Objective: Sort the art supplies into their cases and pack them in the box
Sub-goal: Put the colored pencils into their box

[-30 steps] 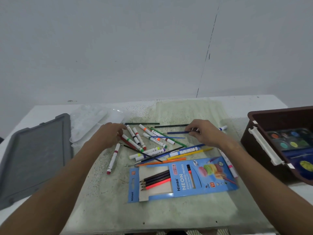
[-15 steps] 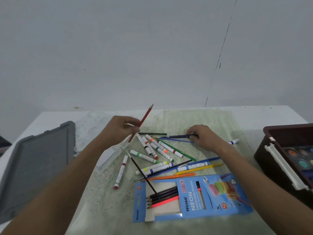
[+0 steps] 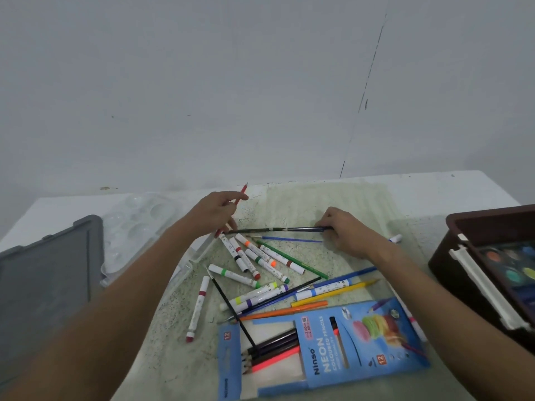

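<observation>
1. I see my left hand (image 3: 212, 211) gripping a red pencil (image 3: 241, 193) above the table (image 3: 434, 192), its tip pointing up and away.
2. My right hand (image 3: 344, 231) pinches one end of some dark pencils (image 3: 275, 230) that lie flat on the green mat (image 3: 318, 204); their far end reaches my left hand.
3. The blue pencil carton (image 3: 347, 354) lies open near me, with a few dark pencils and a neon pink pencil (image 3: 275, 358) in its tray.
4. Loose markers (image 3: 249, 260) and more pencils are scattered on the mat between my hands and the carton.
5. The brown box (image 3: 474, 224) at the right holds a watercolour set (image 3: 509, 264), its paint pans showing.
6. A grey lid (image 3: 43, 279) lies at the left, with a clear paint palette (image 3: 136, 227) just beside it.
</observation>
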